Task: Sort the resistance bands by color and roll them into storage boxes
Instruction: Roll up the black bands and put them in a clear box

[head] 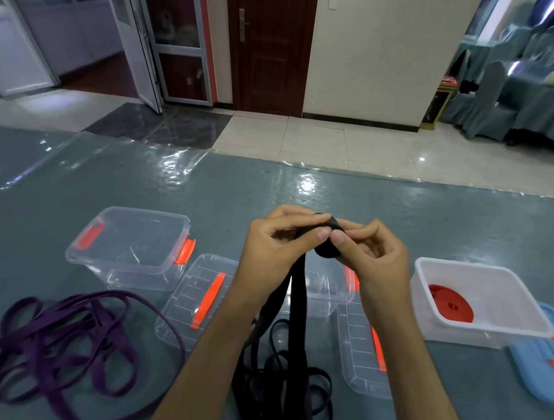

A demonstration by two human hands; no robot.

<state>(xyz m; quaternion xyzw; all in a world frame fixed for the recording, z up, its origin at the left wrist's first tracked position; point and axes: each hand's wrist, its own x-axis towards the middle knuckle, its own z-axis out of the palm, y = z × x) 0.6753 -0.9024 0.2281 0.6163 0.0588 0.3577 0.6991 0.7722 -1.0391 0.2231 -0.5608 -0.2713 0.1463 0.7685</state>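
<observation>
Your left hand and right hand both pinch the small black rolled rubber band; its tail hangs to the teal table.

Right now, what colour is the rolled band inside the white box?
Red: the coiled rubber band in the white plastic box, head view.

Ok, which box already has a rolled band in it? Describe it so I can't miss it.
On the teal table, look to the right of the hands. The white opaque box stands there, with a red rolled band on its floor. The other boxes are clear with orange latches; this one is white.
</observation>
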